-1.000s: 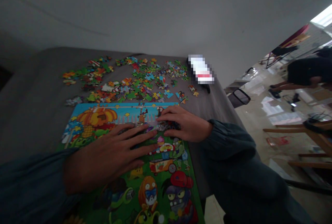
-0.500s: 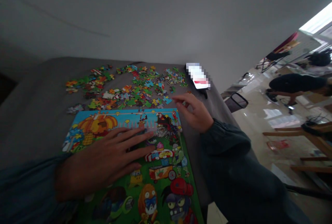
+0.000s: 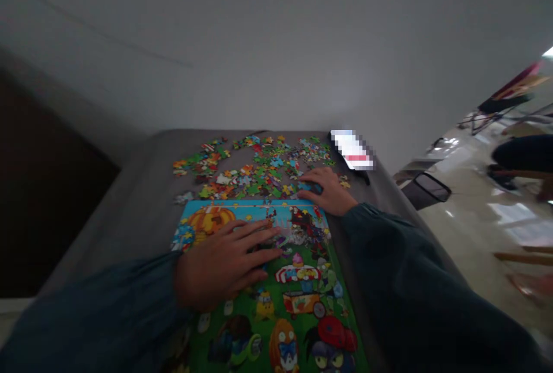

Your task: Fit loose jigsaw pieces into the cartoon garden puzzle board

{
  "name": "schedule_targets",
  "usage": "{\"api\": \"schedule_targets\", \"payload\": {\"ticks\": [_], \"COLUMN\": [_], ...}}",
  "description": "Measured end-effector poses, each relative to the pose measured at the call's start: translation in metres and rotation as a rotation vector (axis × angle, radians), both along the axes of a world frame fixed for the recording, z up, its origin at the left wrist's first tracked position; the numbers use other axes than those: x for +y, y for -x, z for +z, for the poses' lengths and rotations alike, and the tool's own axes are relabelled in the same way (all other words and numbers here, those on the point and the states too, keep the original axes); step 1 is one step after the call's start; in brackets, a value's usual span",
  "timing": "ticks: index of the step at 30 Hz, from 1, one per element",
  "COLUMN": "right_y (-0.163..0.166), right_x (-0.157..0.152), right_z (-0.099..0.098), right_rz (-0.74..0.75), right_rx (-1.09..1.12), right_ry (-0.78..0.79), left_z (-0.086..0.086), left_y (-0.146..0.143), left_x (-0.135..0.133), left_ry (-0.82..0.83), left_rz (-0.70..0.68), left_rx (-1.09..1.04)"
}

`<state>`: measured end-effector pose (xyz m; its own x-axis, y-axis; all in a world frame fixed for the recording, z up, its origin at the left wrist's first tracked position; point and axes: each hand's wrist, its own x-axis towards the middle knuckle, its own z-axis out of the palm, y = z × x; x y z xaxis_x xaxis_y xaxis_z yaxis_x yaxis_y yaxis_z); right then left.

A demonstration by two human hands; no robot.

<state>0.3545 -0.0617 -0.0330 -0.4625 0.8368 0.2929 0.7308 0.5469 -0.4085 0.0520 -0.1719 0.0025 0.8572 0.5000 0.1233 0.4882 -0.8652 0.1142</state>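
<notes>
My left hand point(image 3: 231, 261) lies flat with fingers spread on a glossy cartoon picture board point(image 3: 242, 332), which shows a pumpkin, a walnut figure and zombies. It covers part of the picture. Beyond the board's far right corner, my right hand point(image 3: 326, 191) rests low over the cloth with thumb and fingers apart. A blue jigsaw piece point(image 3: 314, 187) shows between them, partly hidden by the fingers; no firm grip on it is visible. Many loose jigsaw pieces point(image 3: 259, 180) in mixed colours are spread beyond the board's far edge.
The board and pieces lie on a grey cloth-covered table point(image 3: 142, 189) against a pale wall point(image 3: 259, 45). At the table's back right stands a lit phone point(image 3: 352, 149) on a dark support. To the right, past the table edge, are a black-framed object point(image 3: 432, 187) and a shiny floor.
My right hand has moved left and away from me, over the blue jigsaw piece. The left hand stays flat on the board. The whole view has shifted, so the table appears further right and lower.
</notes>
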Motion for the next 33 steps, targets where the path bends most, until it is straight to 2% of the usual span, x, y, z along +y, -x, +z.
{"api": "schedule_targets", "payload": {"ticks": [5,10,13,15,19,21,24,27,33], "right_y": [0.005,0.000,-0.002,-0.003,-0.002,-0.001,0.000,0.000,-0.002], "right_x": [0.016,0.019,0.014,0.010,0.004,0.003,0.003,0.003,0.004], "right_z": [-0.011,-0.024,-0.028,-0.029,-0.029,-0.028,-0.028,-0.028,-0.028], "right_rz": [0.018,-0.021,-0.053,-0.066,-0.058,-0.055,-0.062,-0.053,-0.042], "right_rx": [0.008,0.047,0.038,0.033,0.044,0.040,0.026,0.028,0.046], "right_ry": [0.043,-0.016,-0.078,-0.098,-0.097,-0.094,-0.089,-0.077,-0.057], "left_z": [0.000,0.005,0.013,0.014,0.004,-0.004,-0.013,-0.011,0.020], "left_y": [0.000,0.019,0.044,0.064,0.102,0.113,0.119,0.116,0.111], "left_x": [-0.002,0.013,0.032,0.047,0.068,0.072,0.075,0.081,0.125], "left_ry": [0.085,0.129,0.140,0.135,0.197,0.257,0.284,0.278,0.136], "left_rz": [0.039,0.175,0.326,0.473,0.761,0.829,0.833,0.798,0.700], "left_rx": [0.091,0.109,0.120,0.120,0.154,0.185,0.184,0.161,0.120]}}
